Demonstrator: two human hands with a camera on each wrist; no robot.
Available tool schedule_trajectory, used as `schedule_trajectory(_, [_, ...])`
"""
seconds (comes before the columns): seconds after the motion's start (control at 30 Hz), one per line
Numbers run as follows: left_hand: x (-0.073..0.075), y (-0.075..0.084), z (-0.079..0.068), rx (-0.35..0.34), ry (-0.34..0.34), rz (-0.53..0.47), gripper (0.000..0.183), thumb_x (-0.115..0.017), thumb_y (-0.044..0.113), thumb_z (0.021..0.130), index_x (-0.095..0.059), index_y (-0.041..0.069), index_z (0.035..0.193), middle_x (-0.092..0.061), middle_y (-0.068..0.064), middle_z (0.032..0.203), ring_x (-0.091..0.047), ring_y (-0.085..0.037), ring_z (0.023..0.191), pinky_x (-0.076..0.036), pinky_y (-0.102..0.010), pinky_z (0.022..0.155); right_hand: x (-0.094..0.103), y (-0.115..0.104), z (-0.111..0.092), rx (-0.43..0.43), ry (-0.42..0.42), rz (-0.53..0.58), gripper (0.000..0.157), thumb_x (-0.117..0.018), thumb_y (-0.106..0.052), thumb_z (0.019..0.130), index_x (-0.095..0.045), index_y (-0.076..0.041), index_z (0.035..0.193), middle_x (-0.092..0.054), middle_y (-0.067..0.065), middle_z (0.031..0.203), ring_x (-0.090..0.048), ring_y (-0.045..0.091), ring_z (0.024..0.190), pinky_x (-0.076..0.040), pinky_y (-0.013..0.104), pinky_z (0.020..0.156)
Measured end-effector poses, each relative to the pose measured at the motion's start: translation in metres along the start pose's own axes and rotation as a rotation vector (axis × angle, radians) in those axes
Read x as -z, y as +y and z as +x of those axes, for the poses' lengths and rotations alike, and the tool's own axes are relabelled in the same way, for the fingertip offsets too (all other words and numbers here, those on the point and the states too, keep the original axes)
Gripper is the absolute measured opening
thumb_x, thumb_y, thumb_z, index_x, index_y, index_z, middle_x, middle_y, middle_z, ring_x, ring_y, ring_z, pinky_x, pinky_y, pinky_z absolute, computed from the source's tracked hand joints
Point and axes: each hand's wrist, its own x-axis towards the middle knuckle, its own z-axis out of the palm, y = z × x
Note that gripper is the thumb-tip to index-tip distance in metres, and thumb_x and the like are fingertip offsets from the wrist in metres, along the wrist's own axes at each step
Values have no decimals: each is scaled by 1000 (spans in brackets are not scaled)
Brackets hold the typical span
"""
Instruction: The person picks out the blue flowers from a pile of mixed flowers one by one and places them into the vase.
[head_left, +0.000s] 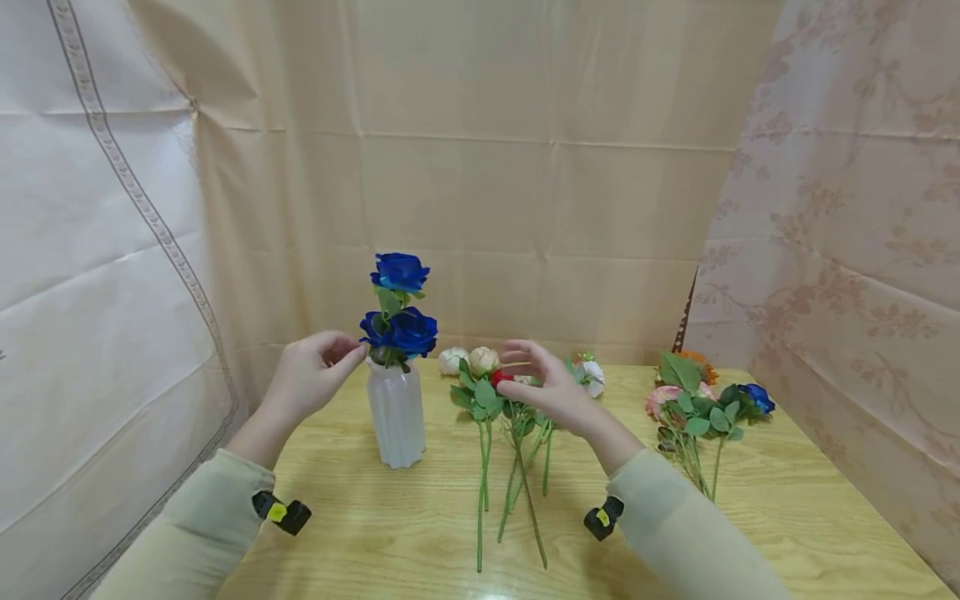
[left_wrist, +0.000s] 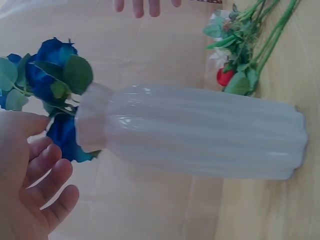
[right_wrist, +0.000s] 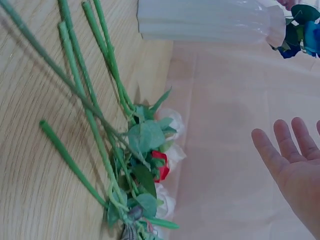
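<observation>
Several blue roses with green leaves stand in a white ribbed vase, one bloom higher than the others. My left hand is at the vase mouth, its thumb and index finger pinching the edge of a low blue rose; the other fingers are loosely curled. My right hand hovers empty to the right of the vase, fingers spread. In the head view it overlaps a red rose and pale blooms whose green stems lie on the table toward me.
Farther right on the wooden table lies another bunch, with a pink flower, an orange flower and a separate blue rose. A beige cloth hangs behind the table, and a patterned curtain borders its right side.
</observation>
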Motion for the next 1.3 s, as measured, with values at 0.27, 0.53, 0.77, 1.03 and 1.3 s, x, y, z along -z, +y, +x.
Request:
schedule_trajectory(0.27, [-13,-8,-11,59,17,-70,41,-71,37,97,-67,3,119,-69,-9,98,-67,-25,87,-58,-38,71,10,6,-8,8,16,-28,64,-76,-25,95,-43,-18,150,-54,7,141,-53,34,130,-52,45,100])
schedule_trajectory(0.53, [-28,-10,-23,195,-75,-198,67,-74,49,92,-54,1,135,-60,-15,124,-64,-34,109,-57,-50,89,20,12,-16,-12,28,-32,64,-75,-22,95,-43,-19,150,-53,10,142,-50,38,131,-52,47,99])
schedule_trajectory(0.77, [-41,-10,-26,229,-94,-244,81,-76,54,88,-46,0,142,-50,-17,138,-54,-37,122,-48,-57,101,29,17,-23,-15,45,-50,62,-74,-21,96,-44,-18,150,-53,9,142,-53,33,130,-54,45,95])
schedule_trajectory(1.03, [-55,-10,-29,259,-119,-242,93,-77,60,84,-41,4,149,-48,-16,144,-52,-36,125,-48,-58,102,42,26,-32,-67,70,-41,61,-72,-23,98,-42,-17,151,-51,11,144,-50,36,132,-53,49,98])
schedule_trajectory(1.3, [-63,-10,-31,261,-115,-238,90,-76,61,84,-42,8,149,-49,-14,141,-50,-35,126,-50,-57,99,55,30,-41,-83,89,-25,61,-72,-23,98,-41,-17,151,-50,12,145,-48,37,134,-47,55,103])
